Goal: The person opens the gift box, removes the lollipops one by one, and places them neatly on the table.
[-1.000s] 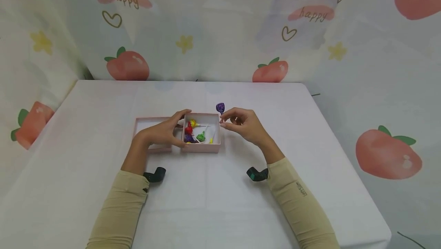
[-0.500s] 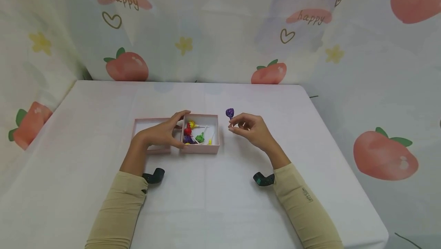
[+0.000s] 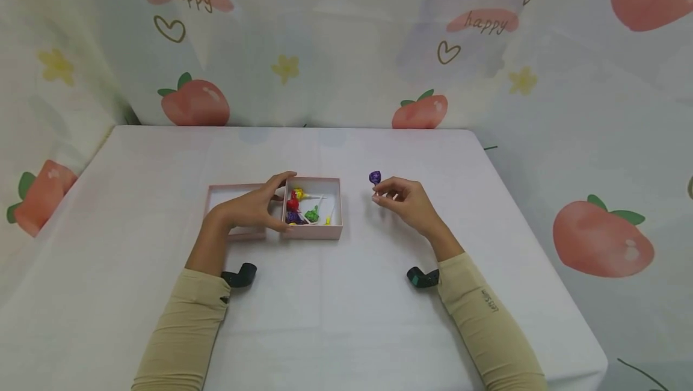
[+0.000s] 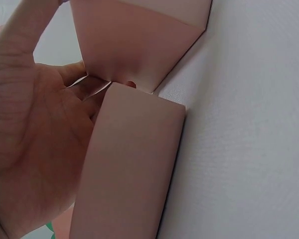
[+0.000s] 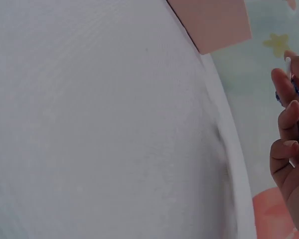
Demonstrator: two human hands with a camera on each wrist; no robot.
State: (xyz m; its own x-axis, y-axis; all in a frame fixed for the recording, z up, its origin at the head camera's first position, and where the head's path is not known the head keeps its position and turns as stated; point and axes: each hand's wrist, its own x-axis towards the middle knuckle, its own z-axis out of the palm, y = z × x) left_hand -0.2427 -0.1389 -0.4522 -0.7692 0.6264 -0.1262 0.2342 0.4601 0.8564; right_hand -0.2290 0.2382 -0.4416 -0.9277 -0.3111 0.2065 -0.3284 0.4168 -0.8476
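Purple lollipop [image 3: 375, 178], right of the frame's centre, is pinched in the right hand [image 3: 403, 196] by its stick [image 5: 288, 61], likely because that makes a natural handle, while the left hand [image 3: 251, 206] grips the box [image 3: 314, 233] near mid-frame by its left side, seemingly to steady it.

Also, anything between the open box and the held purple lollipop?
Head view: only bare white tablecloth between box and lollipop in the right hand.

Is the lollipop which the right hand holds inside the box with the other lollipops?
No, the right hand pinches the purple lollipop by its stick, to the right of the box and apart from it.
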